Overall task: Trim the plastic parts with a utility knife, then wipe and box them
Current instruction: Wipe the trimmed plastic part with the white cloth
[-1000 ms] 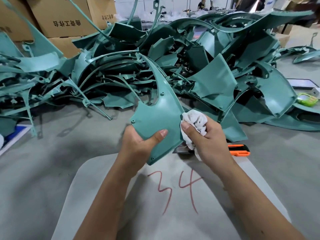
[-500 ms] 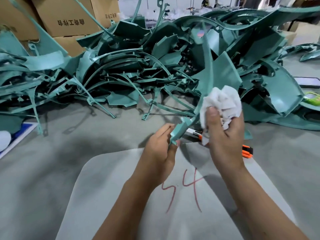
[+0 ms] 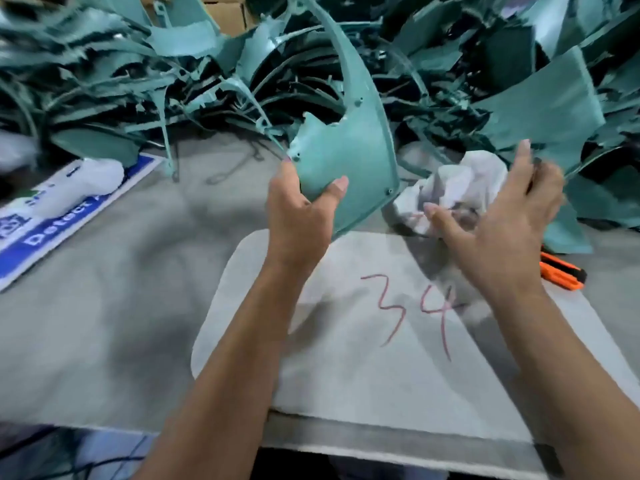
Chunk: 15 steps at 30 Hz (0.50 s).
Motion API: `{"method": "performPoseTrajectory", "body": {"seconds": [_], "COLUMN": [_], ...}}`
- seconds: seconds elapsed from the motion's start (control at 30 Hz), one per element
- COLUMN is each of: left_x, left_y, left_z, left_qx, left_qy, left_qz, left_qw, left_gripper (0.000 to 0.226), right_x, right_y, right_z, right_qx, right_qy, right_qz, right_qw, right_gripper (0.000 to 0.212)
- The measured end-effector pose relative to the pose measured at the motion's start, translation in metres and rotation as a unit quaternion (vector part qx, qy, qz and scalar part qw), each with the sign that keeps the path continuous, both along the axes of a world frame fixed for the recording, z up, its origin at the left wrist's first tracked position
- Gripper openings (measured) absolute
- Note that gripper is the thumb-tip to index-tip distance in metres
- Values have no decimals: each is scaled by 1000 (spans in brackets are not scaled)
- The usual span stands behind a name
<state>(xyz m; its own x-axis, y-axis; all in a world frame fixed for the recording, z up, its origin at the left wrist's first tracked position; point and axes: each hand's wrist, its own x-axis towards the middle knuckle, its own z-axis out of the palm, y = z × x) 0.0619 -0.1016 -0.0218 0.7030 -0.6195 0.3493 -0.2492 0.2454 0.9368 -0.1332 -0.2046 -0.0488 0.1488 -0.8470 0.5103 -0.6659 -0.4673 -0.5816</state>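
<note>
Since a moment ago your right hand (image 3: 498, 233) lets go, fingers spread; the rag (image 3: 450, 188) seems to lie at its 11 o'clock. Your left hand (image 3: 301, 209) grips the teal part (image 3: 349, 147).

Grey table (image 3: 104, 323) — pale mat (image 3: 346, 382), orange knife (image 3: 562, 273), white cloth (image 3: 453, 188), teal parts (image 3: 540, 102).

The right hand (image 3: 498, 230) has let go of the white rag (image 3: 453, 188), fingers now spread.
</note>
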Motion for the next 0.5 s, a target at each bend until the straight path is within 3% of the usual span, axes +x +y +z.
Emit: {"method": "performPoseTrajectory", "body": {"seconds": [0.1, 0.17, 0.2, 0.33, 0.43, 0.5], "left_x": [28, 44, 53, 80, 93, 95], "left_y": [57, 104, 135, 262, 372, 433], "left_z": [6, 7, 7, -6, -33, -62], "left_qx": [-48, -67, -77, -79, -35, -6], "left_qy": [109, 109, 112, 128, 166, 210], "left_qz": [-37, -57, -58, -56, -21, 17], "left_qw": [992, 990, 989, 987, 985, 978], "left_gripper": [33, 34, 35, 40, 52, 62], "right_x": [16, 41, 63, 144, 189, 209], "right_y": [15, 37, 59, 174, 275, 335], "right_z": [14, 34, 44, 77, 75, 62], "right_qx": [-60, 45, 106, 268, 205, 183], "right_qy": [-57, -133, -161, -175, -109, -56], "right_qz": [70, 207, 281, 500, 668, 704], "right_qw": [994, 968, 940, 804, 707, 684], "right_gripper": [83, 85, 85, 46, 30, 23]}}
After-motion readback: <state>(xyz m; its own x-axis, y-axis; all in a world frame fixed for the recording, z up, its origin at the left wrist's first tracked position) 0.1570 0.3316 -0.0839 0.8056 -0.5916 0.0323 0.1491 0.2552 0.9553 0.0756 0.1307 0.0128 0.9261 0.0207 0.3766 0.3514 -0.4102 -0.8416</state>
